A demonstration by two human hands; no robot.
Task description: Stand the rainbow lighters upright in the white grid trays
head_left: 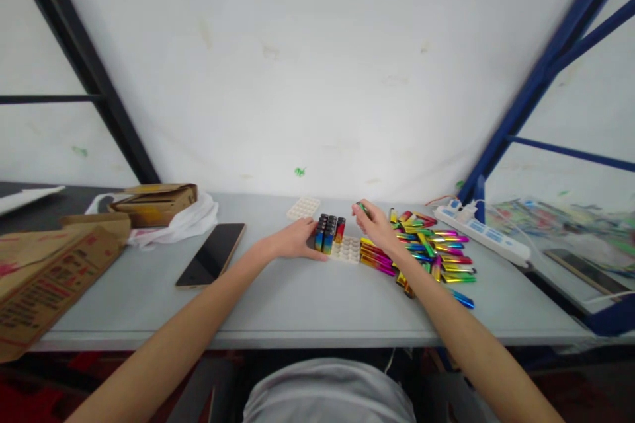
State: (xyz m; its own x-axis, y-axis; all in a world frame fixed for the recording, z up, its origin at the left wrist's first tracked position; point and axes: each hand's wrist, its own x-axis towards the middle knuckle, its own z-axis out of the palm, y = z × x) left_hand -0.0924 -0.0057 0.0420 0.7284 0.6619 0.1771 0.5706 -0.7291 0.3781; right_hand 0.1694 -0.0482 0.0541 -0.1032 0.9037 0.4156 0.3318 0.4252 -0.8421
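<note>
- While the left hand (296, 239) lies on the grey table (297, 307), its fingers stretch out loosely, gripping nothing, tips against the left edge of the white tray (348, 251).
- Up in the tray's left part stands a tight block of upright tubes (329, 232), dark tops, rainbow bodies; the right part's pockets show bare.
- Right hand (377, 225) hovers over the tray's far right corner, fingertips pinched on a green tube (362, 206).
- Just right of the tray, a loose pile of shiny tubes (431, 248) sprawls under that forearm.
- Behind, a second white tray (303, 207).
- Far left, a phone (211, 254) and cardboard box (153, 201); far right, a power strip (483, 233).
</note>
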